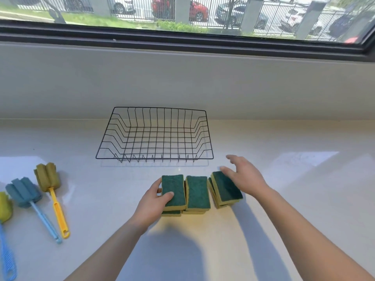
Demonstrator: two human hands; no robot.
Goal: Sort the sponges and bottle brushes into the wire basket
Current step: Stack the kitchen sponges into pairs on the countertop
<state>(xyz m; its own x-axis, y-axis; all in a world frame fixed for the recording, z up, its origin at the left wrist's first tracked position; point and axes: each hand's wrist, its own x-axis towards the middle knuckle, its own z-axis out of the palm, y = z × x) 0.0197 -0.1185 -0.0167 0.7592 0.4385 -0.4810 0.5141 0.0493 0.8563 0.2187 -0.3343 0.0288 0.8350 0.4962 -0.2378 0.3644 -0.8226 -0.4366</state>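
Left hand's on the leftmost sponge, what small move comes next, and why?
Probably lift the leftmost top sponge with the left hand and set it in the wire basket: that hand grips it, and the basket beyond holds nothing.

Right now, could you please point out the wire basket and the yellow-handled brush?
wire basket (154,158): head view, near rim.
yellow-handled brush (57,211): head view, mid handle.

Leftmost brush (4,206) cut off at L edge; btm sponges (171,213) mostly covered.
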